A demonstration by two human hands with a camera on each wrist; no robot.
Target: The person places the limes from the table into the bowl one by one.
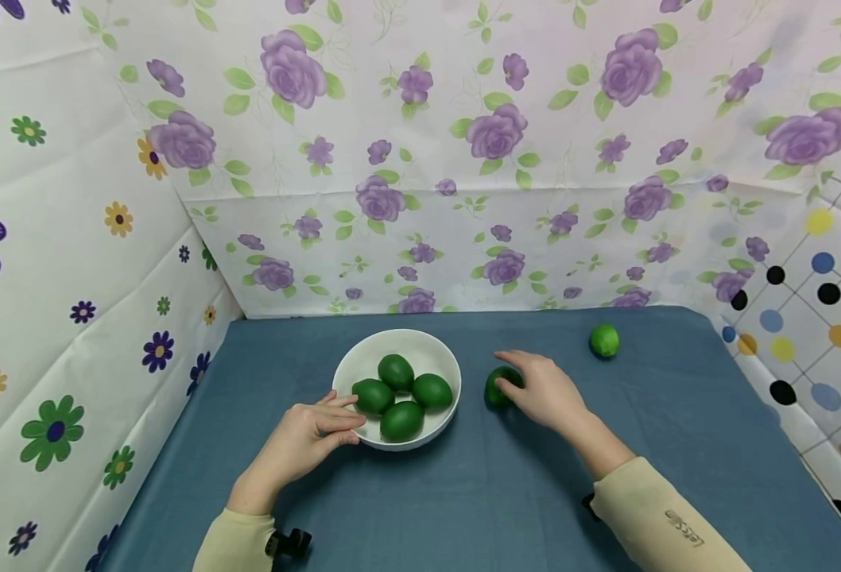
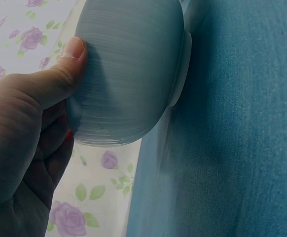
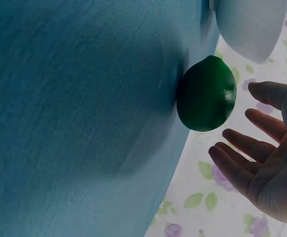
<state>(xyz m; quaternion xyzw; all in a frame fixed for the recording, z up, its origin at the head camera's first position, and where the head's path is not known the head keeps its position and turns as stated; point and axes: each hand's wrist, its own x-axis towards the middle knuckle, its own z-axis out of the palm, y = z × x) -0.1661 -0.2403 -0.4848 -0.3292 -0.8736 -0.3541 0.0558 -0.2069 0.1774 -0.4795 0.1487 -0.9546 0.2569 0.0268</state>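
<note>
A white bowl (image 1: 345,361) stands on the blue cloth with several dark green limes (image 1: 402,421) inside. My left hand (image 1: 309,438) grips its left rim. The left wrist view shows the thumb (image 2: 74,48) against the bowl's outer wall (image 2: 128,74); the other fingertips are partly hidden behind the rim. Right of the bowl, another dark green lime (image 1: 495,389) lies on the cloth. Over it hovers my right hand (image 1: 545,391), fingers spread. In the right wrist view a gap shows between this lime (image 3: 206,94) and the fingers (image 3: 234,170).
A brighter green lime (image 1: 604,341) lies at the back right of the blue-covered table (image 1: 449,508). Behind the table hangs a curtain (image 1: 435,167) with purple flowers. Patterned cloths rise on the left (image 1: 56,318) and right (image 1: 814,318) sides.
</note>
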